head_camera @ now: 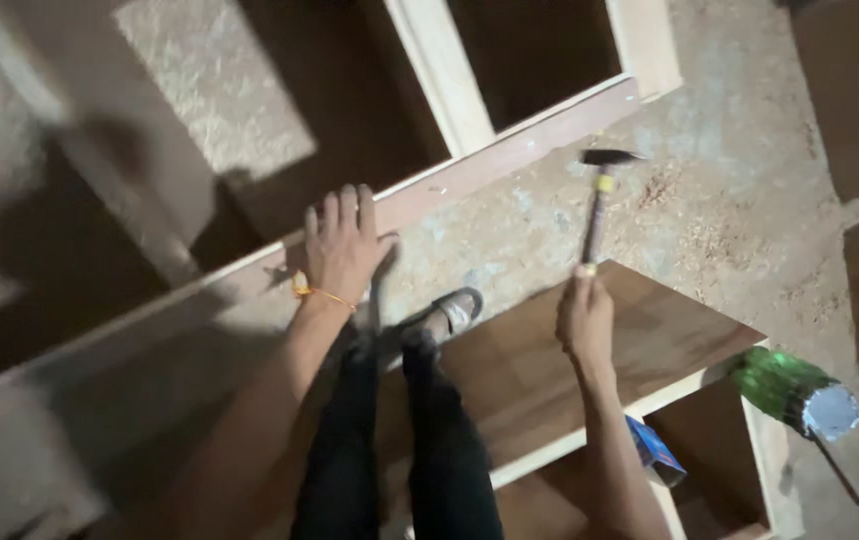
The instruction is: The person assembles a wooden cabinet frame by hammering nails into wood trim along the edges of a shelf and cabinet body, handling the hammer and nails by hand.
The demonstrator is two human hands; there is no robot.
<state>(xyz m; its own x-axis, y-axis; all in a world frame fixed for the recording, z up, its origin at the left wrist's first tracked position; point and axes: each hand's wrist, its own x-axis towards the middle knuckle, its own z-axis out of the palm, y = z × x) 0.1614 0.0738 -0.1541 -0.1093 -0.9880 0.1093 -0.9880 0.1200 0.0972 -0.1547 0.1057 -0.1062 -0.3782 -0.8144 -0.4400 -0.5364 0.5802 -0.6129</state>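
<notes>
**A hammer up in one hand, a flat hand on the wood**

The right hand (585,318) has a closed grip around the bottom end of a hammer (597,210). The fingers are wrapped tight on the handle. The hammer stands almost straight up, with its dark metal head at the top and a yellow band just under the head. The head hangs in the air near the wooden frame (509,160), not touching it.

The left hand (342,245) has an open grip. It holds nothing. It lies flat, fingers spread, pressed down on the long front rail of the wooden frame. A thin orange band goes round that wrist.

The wooden frame lies on the floor (739,200). Its long rail runs slanted from the lower left up to the upper right. A pale upright bar joins the rail near the hammer head.

On the near side of the frame, the person's legs in black trousers (399,450) stretch toward it. One foot in a sandal (452,312) rests just beside the rail. The legs lie next to a brown wooden board (539,370), which tops a box with open spaces. A small blue box (655,448) sits in one space. A green can (794,392) lies on its side, farther from the frame than the board.

The floor is dusty and has sawdust on it.
</notes>
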